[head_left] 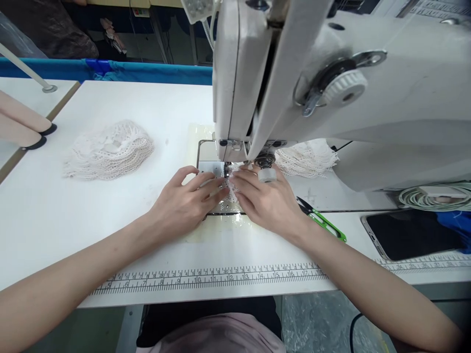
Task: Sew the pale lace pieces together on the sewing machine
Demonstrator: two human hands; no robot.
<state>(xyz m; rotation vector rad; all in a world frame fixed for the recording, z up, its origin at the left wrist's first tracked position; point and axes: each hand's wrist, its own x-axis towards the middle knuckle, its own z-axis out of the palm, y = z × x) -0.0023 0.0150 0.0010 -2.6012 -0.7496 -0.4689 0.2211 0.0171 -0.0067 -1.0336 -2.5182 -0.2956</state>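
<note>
A small piece of white lace [231,193] lies on the shiny needle plate [211,166] of a sewing machine [253,73], beneath its presser foot. From the left, my left hand [189,198] holds the lace's edge with bent fingers, the tips close to the foot. My right hand [267,198] presses and holds the same piece from the right, its fingertips partly hidden by the machine head. Both wrists rest low over the white table. Just beside my right wrist lie green-handled thread snips [326,223].
A stack of white lace pieces [110,149] lies on the left, and another lace pile [307,158] behind my right hand. A phone [412,234] and coiled cord [436,197] are at right. A printed ruler [206,279] runs along the front edge. Doll-like legs [22,122] stick out at far left.
</note>
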